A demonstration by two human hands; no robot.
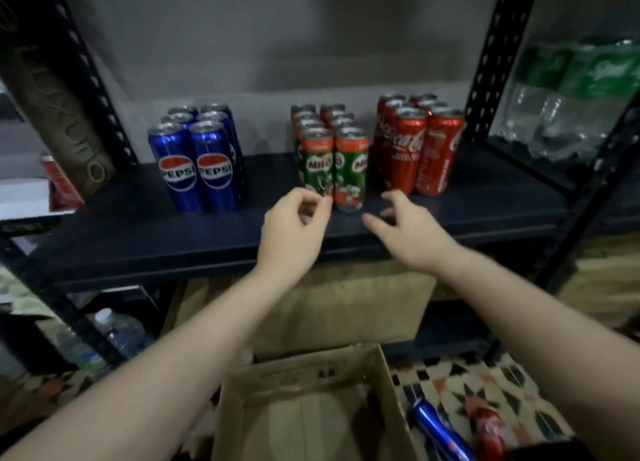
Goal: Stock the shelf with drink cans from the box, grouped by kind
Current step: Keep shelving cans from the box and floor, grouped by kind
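Note:
Three groups of cans stand on the dark shelf: blue Pepsi cans at the left, green Milo cans in the middle, red Coca-Cola cans at the right. My left hand hovers just in front of the front Milo cans, fingers loosely curled and holding nothing, fingertips close to the left front can. My right hand is over the shelf's front edge, fingers spread and empty. Below, the cardboard box stands open. A blue can and a red can lie on the patterned floor beside it.
Black perforated uprights frame the shelf. A tan roll and a red can sit at the far left. Wrapped plastic bottles fill the neighbouring rack at right. A water bottle and a brown carton are below the shelf.

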